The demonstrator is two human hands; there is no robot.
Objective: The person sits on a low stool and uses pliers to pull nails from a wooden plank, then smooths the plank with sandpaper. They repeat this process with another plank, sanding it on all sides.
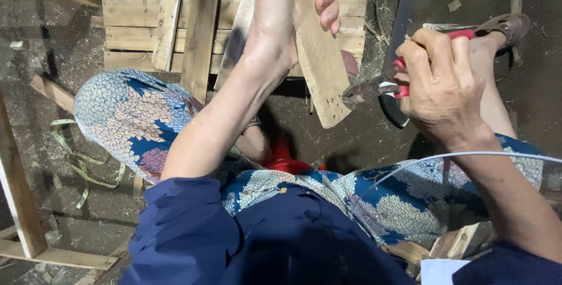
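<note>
Above the seated person's patterned lap, a narrow wooden slat (319,57) stands tilted, its lower end pointing down toward the dirt floor (35,51). Left hand (293,10) wraps the slat's upper part, grip pressed around the wood with fingers curled over its edge. Just right of the slat's lower end, the right hand (442,83) squeezes red-handled pliers (380,86), grip closed on the handles; the pliers' nose touches the slat's edge. Beyond the slat lies a wooden pallet (134,16)
</note>
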